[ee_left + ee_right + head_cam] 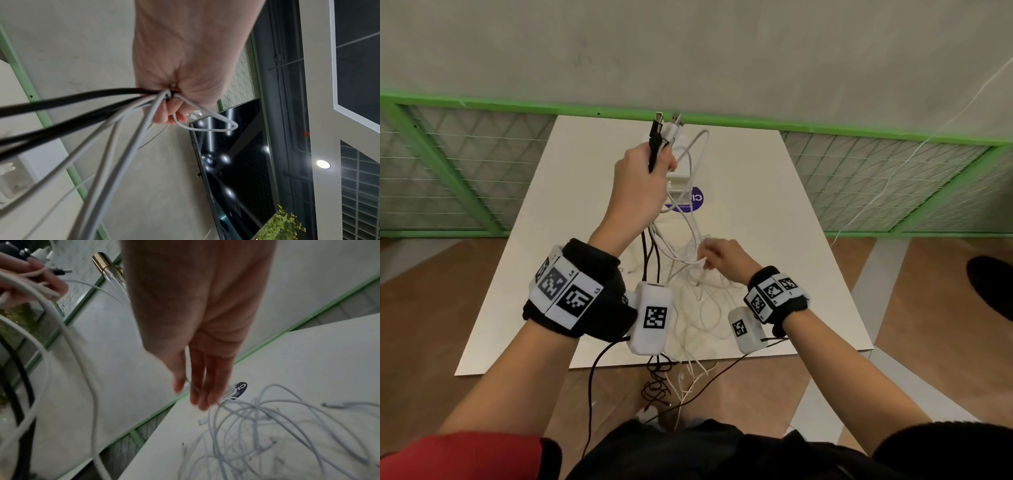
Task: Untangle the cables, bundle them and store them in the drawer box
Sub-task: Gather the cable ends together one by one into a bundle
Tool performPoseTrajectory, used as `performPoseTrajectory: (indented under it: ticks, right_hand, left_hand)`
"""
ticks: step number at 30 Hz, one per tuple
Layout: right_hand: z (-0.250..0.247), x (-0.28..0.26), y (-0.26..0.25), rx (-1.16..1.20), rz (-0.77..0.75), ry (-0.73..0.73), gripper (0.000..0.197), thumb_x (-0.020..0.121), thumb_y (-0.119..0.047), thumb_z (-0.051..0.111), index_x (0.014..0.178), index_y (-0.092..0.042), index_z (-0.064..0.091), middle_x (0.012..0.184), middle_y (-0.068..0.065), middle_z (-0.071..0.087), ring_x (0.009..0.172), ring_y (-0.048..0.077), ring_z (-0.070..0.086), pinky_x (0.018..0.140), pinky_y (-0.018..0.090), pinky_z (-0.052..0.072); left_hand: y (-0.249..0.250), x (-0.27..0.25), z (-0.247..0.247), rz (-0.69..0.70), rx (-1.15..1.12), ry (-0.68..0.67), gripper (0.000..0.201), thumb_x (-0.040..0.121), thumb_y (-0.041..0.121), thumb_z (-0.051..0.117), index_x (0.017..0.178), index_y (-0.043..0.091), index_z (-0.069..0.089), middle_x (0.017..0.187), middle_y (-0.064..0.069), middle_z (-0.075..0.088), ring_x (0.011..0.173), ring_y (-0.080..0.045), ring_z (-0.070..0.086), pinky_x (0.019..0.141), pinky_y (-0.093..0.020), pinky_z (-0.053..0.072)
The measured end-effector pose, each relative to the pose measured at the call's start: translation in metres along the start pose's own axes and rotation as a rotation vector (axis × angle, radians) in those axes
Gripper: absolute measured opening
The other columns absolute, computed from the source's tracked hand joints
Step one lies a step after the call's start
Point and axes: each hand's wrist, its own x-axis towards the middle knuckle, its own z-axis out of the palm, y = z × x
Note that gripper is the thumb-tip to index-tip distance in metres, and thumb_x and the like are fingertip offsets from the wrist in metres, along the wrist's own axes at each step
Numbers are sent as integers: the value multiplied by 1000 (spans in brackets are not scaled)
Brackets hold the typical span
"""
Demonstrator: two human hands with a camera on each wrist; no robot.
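Nearest the camera, cable ends [671, 383], black and white, hung off the front edge of the white tabletop [544, 260] toward the wooden floor [438, 301]. Both wrists wore black bands with marker tags. On the tabletop just ahead lay a loose tangle of white cables [698, 305], strands crossing each other.

Right hand [726, 257] was low over that tangle; fingers [202, 386] mostly straight and pointing down, thumb and forefinger appeared to pinch a thin white strand [702, 261]. Blur in the right wrist view made the pinch hard to confirm.

Left hand [643, 181] was raised above the tabletop, farther out, fingers [170, 113] clenched round a bunch of cables [115, 113]: two black, several white. Their plugs [666, 128] stuck up out of the fist; the cords ran down from it to the tangle. One white cord made a small loop [213, 125] beside the fist.

Behind the left hand, a white drawer box [681, 178] stood on the tabletop, mostly hidden; could not tell whether its drawer was open. Next to it, a purple round sticker [693, 202]. Beyond the far edge: green-framed mesh fence [876, 178], grey wall [688, 51].
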Motion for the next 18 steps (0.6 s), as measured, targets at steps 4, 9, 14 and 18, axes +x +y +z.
performPoseTrajectory:
  ticks: [4, 9, 14, 18]
  right_hand:
    - [-5, 0, -14, 151, -126, 252, 19, 99, -10, 31, 90, -12, 47, 87, 7, 61, 68, 8, 60, 68, 22, 48]
    - [-17, -2, -23, 185, -159, 604, 23, 98, -7, 29, 100, -6, 52, 73, 8, 59, 62, 18, 56, 64, 26, 46]
    - [-26, -6, -20, 115, -185, 613, 24, 98, -7, 35, 101, -4, 58, 69, 8, 56, 60, 15, 52, 64, 26, 45]
    - [-36, -6, -24, -16, -254, 634, 27, 97, -7, 37, 110, -4, 61, 62, 0, 47, 58, 18, 44, 59, 27, 36]
  left_hand:
    - [1, -4, 3, 16, 25, 16, 27, 99, 21, 40, 74, 18, 49, 58, 8, 44, 57, -12, 48, 59, -26, 39]
    - [3, -7, 1, 31, 18, 36, 23, 99, 21, 39, 82, 13, 51, 61, 9, 44, 61, -12, 49, 58, -22, 38]
    - [5, -11, 5, 40, 20, 30, 23, 99, 22, 39, 82, 13, 51, 62, 10, 45, 65, -15, 49, 59, -23, 38]
    - [4, -11, 7, 44, 31, 35, 23, 99, 21, 40, 79, 15, 51, 61, 10, 46, 59, -9, 47, 58, -21, 38]
